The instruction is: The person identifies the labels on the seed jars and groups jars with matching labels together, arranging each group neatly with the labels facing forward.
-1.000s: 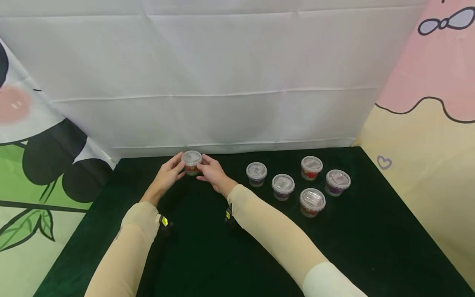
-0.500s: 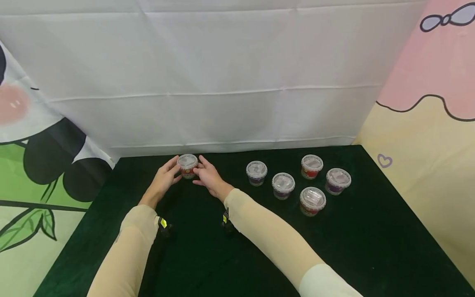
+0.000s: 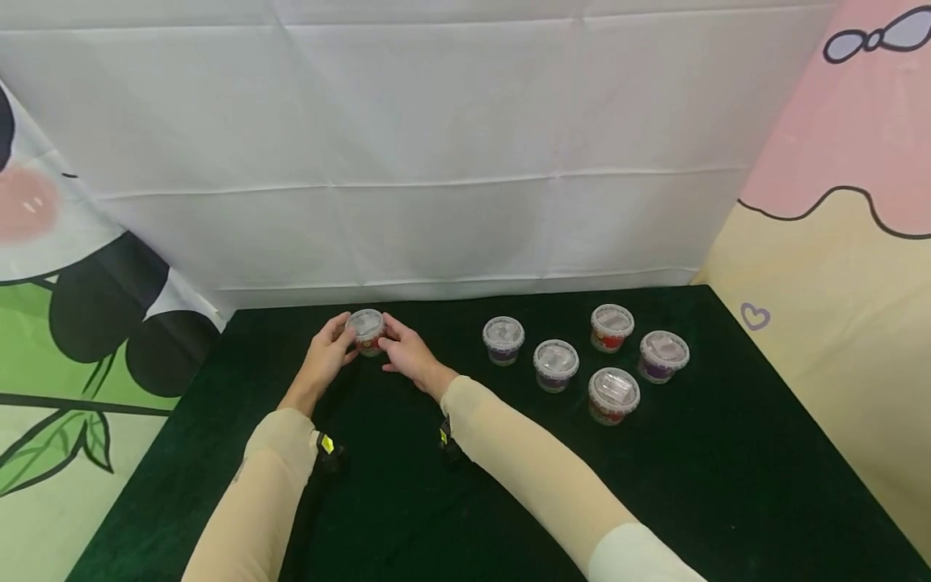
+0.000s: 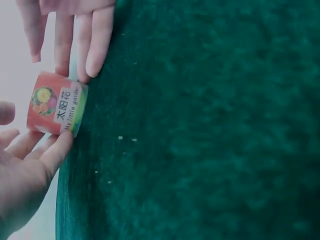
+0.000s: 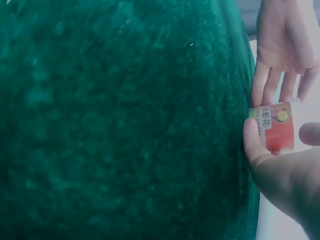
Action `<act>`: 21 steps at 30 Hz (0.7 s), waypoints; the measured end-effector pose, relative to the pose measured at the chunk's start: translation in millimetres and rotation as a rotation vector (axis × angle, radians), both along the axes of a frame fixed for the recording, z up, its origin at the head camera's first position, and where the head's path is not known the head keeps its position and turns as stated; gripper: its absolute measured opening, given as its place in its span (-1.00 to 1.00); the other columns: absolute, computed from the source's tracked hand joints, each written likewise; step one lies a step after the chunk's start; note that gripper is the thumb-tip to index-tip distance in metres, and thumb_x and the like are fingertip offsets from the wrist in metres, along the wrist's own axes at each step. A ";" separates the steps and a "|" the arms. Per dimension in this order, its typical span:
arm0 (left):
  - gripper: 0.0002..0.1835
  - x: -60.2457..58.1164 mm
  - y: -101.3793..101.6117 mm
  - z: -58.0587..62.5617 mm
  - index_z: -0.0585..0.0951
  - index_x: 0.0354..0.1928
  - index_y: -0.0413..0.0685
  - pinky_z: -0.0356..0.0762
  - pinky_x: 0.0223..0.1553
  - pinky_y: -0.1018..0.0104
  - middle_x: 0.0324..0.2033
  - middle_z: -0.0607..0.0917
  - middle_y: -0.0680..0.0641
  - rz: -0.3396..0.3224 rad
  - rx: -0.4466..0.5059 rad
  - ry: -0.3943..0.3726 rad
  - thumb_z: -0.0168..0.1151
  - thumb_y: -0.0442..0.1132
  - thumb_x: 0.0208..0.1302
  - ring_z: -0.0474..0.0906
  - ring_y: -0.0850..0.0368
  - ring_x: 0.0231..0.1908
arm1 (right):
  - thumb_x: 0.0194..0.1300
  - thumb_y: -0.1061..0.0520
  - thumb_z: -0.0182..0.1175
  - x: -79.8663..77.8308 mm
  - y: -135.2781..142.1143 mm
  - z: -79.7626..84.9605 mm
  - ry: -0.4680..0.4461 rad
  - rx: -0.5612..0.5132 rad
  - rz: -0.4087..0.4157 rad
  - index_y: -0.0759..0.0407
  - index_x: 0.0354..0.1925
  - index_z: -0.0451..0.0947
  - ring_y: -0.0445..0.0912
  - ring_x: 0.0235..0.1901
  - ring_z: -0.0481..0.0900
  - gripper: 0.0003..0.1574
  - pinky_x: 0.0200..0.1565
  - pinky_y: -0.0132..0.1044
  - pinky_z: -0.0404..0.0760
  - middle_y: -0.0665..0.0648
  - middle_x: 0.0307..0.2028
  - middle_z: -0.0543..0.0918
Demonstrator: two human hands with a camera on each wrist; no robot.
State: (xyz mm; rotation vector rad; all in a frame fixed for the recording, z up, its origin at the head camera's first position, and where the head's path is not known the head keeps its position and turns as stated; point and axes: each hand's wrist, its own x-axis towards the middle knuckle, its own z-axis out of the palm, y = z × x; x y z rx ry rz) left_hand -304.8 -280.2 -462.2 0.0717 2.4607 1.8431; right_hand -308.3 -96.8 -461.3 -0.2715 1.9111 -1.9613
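Note:
A small clear-lidded plastic cup (image 3: 367, 331) stands near the table's back edge, left of the middle. Its red label, with a flower picture and the words "My little garden", faces the wrist cameras in the left wrist view (image 4: 55, 103). My left hand (image 3: 322, 361) holds the cup from the left side, thumb toward the front. From the right, my right hand (image 3: 410, 353) holds the same cup; its thumb (image 5: 253, 137) lies against the label side in the right wrist view. The fingers behind the cup are partly hidden.
Several similar lidded cups stand to the right: two purple ones (image 3: 503, 339) (image 3: 556, 364) nearer the middle, then a red one (image 3: 612, 327), a purple one (image 3: 663, 356) and a red one (image 3: 613, 396). Dark green cloth (image 3: 407, 501) covers the table. A white curtain (image 3: 436, 162) hangs behind.
Both hands have brought the cup slightly left and a little toward me, away from the back edge. The other cups have stayed in place.

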 end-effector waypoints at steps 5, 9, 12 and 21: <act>-0.38 2.1 1.4 -1.1 -0.05 0.60 -0.21 0.25 0.36 -0.16 0.53 0.06 -0.36 -0.009 0.029 0.005 -0.20 -0.15 0.67 0.07 -0.23 0.49 | 0.62 0.19 -0.05 -1.5 -0.8 -6.7 0.059 0.072 0.005 -0.11 0.61 0.02 0.06 0.33 0.42 -0.27 0.08 -0.07 0.65 0.20 0.49 0.27; -0.37 2.5 0.8 -1.1 -0.07 0.61 -0.20 0.25 0.37 -0.15 0.55 0.03 -0.32 -0.016 0.032 -0.006 -0.22 -0.14 0.67 0.03 -0.22 0.50 | 0.61 0.21 -0.06 -1.5 -0.6 -8.7 0.057 0.066 0.011 -0.13 0.61 0.02 0.06 0.32 0.42 -0.26 0.08 -0.07 0.64 0.21 0.49 0.26; -0.37 2.3 0.5 -1.6 -0.08 0.61 -0.19 0.25 0.37 -0.14 0.56 0.01 -0.30 -0.014 0.028 -0.015 -0.23 -0.13 0.68 0.02 -0.21 0.51 | 0.60 0.24 -0.06 -1.7 0.1 -9.4 0.050 0.055 0.009 -0.14 0.60 0.04 0.06 0.31 0.43 -0.25 0.08 -0.08 0.65 0.21 0.48 0.27; -0.38 3.4 4.4 -1.9 -0.08 0.63 -0.09 0.21 0.40 -0.12 0.56 0.00 -0.27 0.014 0.066 -0.049 -0.26 -0.09 0.68 -0.02 -0.15 0.52 | 0.54 0.32 -0.05 -2.7 1.8 -9.7 0.013 0.014 0.010 -0.17 0.60 0.06 0.08 0.29 0.45 -0.19 0.10 -0.07 0.63 0.20 0.47 0.28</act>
